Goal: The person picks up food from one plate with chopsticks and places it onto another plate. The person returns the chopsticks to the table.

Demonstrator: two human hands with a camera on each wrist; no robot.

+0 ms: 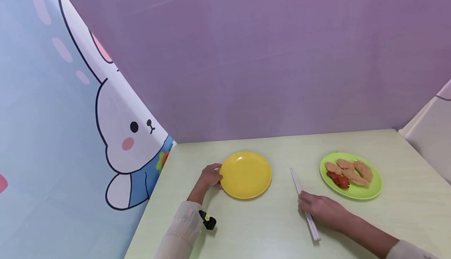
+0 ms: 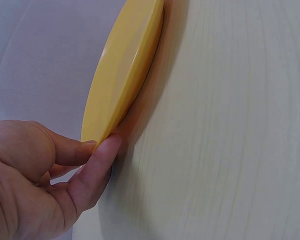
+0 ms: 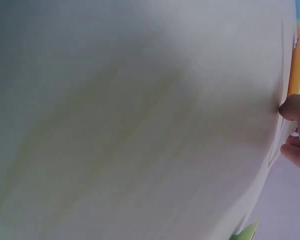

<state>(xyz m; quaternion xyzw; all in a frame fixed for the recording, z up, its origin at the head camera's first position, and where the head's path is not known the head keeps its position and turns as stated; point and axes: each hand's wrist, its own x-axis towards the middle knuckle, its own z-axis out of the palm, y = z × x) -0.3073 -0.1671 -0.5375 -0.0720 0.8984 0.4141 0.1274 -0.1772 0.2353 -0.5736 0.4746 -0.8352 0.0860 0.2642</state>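
Yellow plate point(image 1: 246, 174) rim pinched in left hand point(image 1: 210, 176).

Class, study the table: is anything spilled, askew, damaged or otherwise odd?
Nothing stands out. The yellow plate sits flat and bare, pinched at its rim by the left hand. The food stays on the green plate. The right hand rests on the white chopsticks.

Left hand point(image 1: 210, 176) grips the left rim of the yellow plate point(image 1: 246, 174); to the plate's right lie white chopsticks point(image 1: 305, 204) under the right hand point(image 1: 322, 209), with a green plate point(image 1: 376, 182) of fried pieces point(image 1: 349, 172) beyond
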